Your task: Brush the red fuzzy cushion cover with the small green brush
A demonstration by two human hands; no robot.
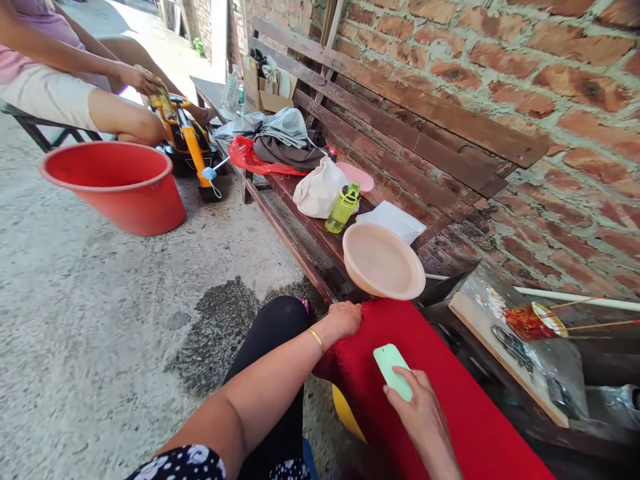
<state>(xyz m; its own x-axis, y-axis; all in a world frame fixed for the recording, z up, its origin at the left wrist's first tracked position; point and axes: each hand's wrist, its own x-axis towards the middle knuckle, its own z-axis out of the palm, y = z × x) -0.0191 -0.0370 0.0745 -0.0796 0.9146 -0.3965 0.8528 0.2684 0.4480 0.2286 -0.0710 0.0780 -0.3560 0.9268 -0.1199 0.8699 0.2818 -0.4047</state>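
Before a rough red-brick wall stands a long dark-brown slatted wooden bench. A bright-red cloth lies beside a round peach plastic basin. The left hand touches the cloth's edge; whether its fingers grip, I cannot tell. The right hand's fingers pinch a mint-green oblong block over the cloth.

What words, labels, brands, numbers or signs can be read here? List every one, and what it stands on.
Nothing can be read with certainty.
Cardboard box: printing too small to read.
Green bottle: any marking too small to read.
Red-and-gold container: pattern too blurred to read.
Mint-green object in the right hand: no lettering visible.
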